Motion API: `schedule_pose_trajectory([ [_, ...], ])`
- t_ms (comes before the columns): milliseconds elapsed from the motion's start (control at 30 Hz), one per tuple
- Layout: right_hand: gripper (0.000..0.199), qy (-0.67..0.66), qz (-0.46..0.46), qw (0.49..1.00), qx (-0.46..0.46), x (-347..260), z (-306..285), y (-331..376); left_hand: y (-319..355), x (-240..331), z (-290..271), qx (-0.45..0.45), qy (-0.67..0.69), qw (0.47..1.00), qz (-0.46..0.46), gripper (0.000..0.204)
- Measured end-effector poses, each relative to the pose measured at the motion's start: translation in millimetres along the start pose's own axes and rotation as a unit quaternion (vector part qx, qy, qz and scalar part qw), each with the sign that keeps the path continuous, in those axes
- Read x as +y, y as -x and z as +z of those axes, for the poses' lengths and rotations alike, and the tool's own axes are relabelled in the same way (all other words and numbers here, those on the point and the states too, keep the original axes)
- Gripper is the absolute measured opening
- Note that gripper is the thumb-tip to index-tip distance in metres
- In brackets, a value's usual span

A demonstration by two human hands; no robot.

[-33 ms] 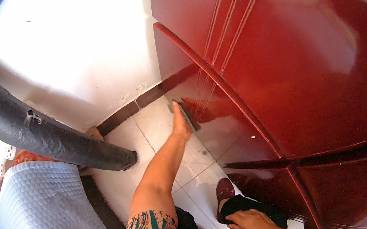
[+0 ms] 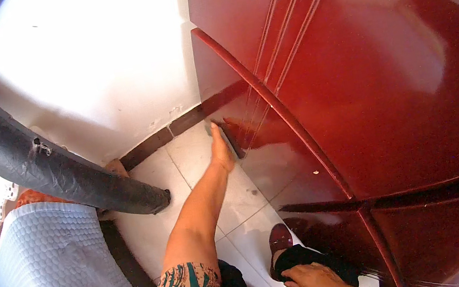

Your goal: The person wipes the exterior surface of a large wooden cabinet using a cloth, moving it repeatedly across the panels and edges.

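Observation:
My left arm (image 2: 196, 219), in a green and tan patterned sleeve, reaches forward and down to the low part of a glossy dark red panel (image 2: 378, 103). There my left hand (image 2: 222, 155) is turned edge-on, pressing a dark flat thing (image 2: 234, 141), perhaps a cloth, against the panel; its kind is not clear, and the palm is hidden. The gloss mirrors hand and floor. My right hand (image 2: 316, 278) lies over my bent knee in dark trousers (image 2: 303, 258), fingers loosely stretched, holding nothing visible.
A thick black-wrapped pipe (image 2: 84, 165) slants in from the left. Below it, a pale blue quilted cover (image 2: 61, 269) drapes over something. White wall (image 2: 104, 61) with dark skirting (image 2: 147, 148) stands ahead. My dark red shoe (image 2: 279, 237) is on the pale floor tiles (image 2: 238, 201).
My left hand and the dark flat thing have shifted slightly forward and left along the panel's lower part. My right hand stays on my knee.

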State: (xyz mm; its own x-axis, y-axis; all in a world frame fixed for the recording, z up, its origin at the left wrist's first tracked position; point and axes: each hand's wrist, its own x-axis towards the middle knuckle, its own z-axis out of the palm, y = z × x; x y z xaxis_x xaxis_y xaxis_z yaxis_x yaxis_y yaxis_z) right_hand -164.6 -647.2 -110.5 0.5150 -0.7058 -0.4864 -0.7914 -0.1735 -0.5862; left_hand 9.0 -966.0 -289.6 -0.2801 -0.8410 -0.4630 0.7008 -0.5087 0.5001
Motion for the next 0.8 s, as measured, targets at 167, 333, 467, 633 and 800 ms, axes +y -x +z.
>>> schedule_pose_trajectory([
  [167,0.032,0.012,0.003,1.0,-0.007,6.4,9.5,-0.4,-34.8,32.0,-8.0,0.076,-0.038,0.992,0.094,0.081],
  [333,0.033,0.0,-0.005,1.0,0.013,13.2,19.9,-0.2,-40.7,14.3,-25.1,0.073,-0.084,0.99,0.088,0.08],
  [467,0.033,0.063,0.053,0.997,0.002,12.7,25.2,0.8,-8.6,-21.1,-21.2,-0.059,-0.029,0.998,0.003,0.086],
  [633,0.033,0.066,0.04,0.997,0.017,9.4,23.5,3.3,23.6,-25.6,25.1,0.031,-0.161,0.971,0.172,0.09],
  [800,0.033,0.011,-0.004,0.999,0.03,4.5,4.9,0.2,110.8,-26.2,99.7,-0.048,-0.444,0.749,0.489,0.088],
])
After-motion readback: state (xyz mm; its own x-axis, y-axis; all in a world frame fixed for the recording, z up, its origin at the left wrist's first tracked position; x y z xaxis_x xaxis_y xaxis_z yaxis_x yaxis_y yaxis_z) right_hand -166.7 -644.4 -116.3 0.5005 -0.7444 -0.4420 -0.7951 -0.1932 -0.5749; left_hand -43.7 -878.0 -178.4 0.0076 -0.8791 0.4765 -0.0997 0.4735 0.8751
